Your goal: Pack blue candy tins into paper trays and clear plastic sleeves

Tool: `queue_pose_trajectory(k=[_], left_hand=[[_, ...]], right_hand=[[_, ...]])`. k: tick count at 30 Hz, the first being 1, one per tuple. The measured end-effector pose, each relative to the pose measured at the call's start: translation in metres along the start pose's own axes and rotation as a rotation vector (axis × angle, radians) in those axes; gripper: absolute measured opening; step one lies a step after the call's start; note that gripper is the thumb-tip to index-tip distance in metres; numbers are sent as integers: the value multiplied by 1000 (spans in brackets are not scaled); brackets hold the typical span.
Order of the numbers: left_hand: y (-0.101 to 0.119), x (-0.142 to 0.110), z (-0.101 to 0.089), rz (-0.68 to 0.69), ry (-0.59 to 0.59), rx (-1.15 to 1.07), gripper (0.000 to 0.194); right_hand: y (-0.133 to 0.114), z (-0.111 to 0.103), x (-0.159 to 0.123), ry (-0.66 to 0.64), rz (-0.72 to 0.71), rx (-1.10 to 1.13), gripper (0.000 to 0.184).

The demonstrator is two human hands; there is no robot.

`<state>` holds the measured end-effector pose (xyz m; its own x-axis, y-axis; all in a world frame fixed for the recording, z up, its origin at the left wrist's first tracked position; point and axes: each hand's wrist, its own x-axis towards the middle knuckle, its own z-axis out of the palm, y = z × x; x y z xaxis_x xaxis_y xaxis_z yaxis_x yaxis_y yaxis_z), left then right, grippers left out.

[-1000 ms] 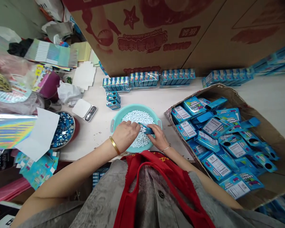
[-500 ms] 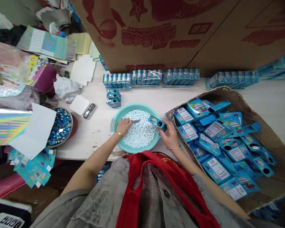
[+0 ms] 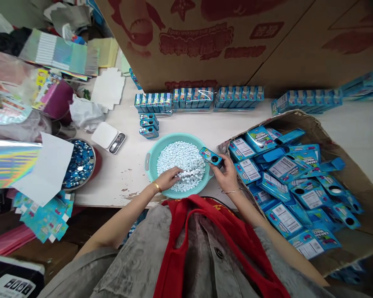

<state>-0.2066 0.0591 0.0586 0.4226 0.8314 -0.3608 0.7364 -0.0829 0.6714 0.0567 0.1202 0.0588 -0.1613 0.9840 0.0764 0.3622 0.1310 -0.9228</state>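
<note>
A turquoise basin (image 3: 153, 159) holds a heap of small white candies (image 3: 177, 155). My left hand (image 3: 169, 178) is closed over the near part of the basin, gripping a small scoop (image 3: 188, 174). Candies are piled on the scoop and hide most of it. At the basin's right rim, my right hand (image 3: 226, 174) is closed around a small blue candy box (image 3: 210, 157). This box is tilted, its end with a dark round hole facing up near my thumb.
An open carton (image 3: 357, 178) of blue boxes stands close on the right. Several wrapped rows of boxes (image 3: 192, 98) line the back before a large cardboard box (image 3: 205, 66). Three boxes (image 3: 148, 126), a small scale (image 3: 108, 137) and a bowl of blue gems (image 3: 78, 163) are leftward.
My left hand has moved nearer to me in the basin, and the scoop now bears candies. My right hand has shifted slightly right with the candy box.
</note>
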Motion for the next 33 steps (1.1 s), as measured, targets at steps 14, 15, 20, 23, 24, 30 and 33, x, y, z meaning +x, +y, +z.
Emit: queue_pose_trajectory(k=[14, 15, 20, 23, 24, 30, 33], left_hand=[[133, 2, -105, -148, -99, 652, 25], [144, 2, -105, -156, -85, 682, 27], [165, -3, -111, -119, -76, 759, 25], [128, -1, -112, -149, -28, 766, 23], [107, 3, -109, -172, 11, 757, 23], [-2, 32, -47, -293, 18, 648, 29], [-8, 41, -10, -262, -15, 613, 29]], right_hand=[[-9, 35, -11, -224, -302, -112, 40], [-9, 37, -11, -229, -303, -112, 40], [-6, 38, -10, -225, -296, -105, 40], [-2, 36, -9, -192, -263, -95, 39], [-1, 34, -8, -180, -248, -94, 39], [3, 22, -1, -120, -207, -86, 36], [2, 16, 3, -86, -229, -96, 35]])
